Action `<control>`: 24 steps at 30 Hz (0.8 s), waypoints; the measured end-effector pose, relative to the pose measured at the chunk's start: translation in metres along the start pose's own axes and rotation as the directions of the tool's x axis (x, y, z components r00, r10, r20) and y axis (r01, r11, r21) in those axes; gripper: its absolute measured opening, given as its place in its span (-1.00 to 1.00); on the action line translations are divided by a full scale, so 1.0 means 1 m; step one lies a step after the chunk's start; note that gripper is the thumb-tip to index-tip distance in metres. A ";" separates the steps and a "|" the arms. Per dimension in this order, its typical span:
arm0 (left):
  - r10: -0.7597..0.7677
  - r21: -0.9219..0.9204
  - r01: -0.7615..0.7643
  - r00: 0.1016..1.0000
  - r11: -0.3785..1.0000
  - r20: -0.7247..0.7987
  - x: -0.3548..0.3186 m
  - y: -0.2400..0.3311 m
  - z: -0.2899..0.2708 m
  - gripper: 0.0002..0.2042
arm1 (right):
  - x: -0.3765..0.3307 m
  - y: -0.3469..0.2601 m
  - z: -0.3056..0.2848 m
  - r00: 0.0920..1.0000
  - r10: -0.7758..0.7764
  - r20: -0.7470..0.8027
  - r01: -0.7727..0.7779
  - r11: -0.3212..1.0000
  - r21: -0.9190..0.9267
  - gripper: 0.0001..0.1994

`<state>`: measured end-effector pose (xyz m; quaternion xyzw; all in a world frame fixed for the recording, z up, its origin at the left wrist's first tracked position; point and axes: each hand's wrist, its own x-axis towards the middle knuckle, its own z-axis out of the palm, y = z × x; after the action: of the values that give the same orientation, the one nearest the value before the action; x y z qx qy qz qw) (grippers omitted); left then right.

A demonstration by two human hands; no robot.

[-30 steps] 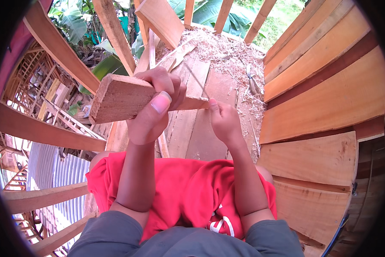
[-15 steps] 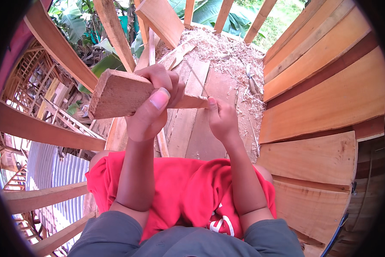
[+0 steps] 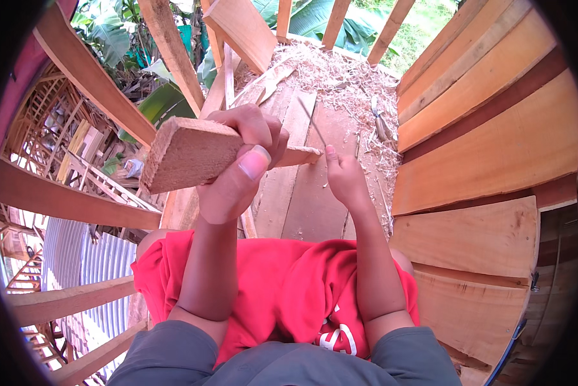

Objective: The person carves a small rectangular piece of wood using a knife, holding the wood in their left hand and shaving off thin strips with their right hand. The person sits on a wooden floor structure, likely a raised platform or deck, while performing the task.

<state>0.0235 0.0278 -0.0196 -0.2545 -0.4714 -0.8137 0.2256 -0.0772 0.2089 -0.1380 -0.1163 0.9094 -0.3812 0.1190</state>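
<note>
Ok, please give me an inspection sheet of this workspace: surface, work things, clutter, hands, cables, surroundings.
Surface: plank floor, bare wood.
Work things: wooden block raised, thin blade against its narrow end.
Clutter: wood shavings heaped at the far end; a small tool lies in them.
Hands: left hand grips the block; right hand holds the blade.
Cables: nothing seen.
Surroundings: wooden boards on the right, slanted beams and green leaves on the left.
</note>
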 end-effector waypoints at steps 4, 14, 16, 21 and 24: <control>-0.016 0.020 0.017 0.999 1.000 -0.033 0.000 -0.003 0.009 -0.72 | 0.003 0.013 0.010 0.987 0.079 0.142 -0.072 0.996 -0.052 -0.41; 0.086 0.185 -0.039 0.962 0.982 -0.258 0.004 -0.010 0.028 -0.79 | -0.010 -0.001 0.013 0.986 -0.156 0.060 0.139 0.964 0.226 -0.43; 0.108 0.212 -0.055 0.963 0.976 -0.245 0.004 -0.008 0.020 -0.82 | -0.010 -0.006 0.018 0.981 -0.190 0.030 0.178 0.957 0.231 -0.42; 0.412 0.467 -0.297 0.896 0.833 -0.165 0.019 -0.005 0.015 -0.62 | -0.012 -0.009 0.013 0.985 -0.175 0.000 0.172 0.971 0.164 -0.42; 0.472 0.512 -0.317 0.858 0.799 -0.205 0.011 0.009 0.019 -0.53 | -0.014 -0.014 0.006 0.986 -0.164 0.011 0.161 0.979 0.129 -0.41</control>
<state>0.0245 0.0390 0.0016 -0.1509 -0.5428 -0.6423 0.5196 -0.0607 0.1998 -0.1301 -0.1865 0.8693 -0.4456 0.1046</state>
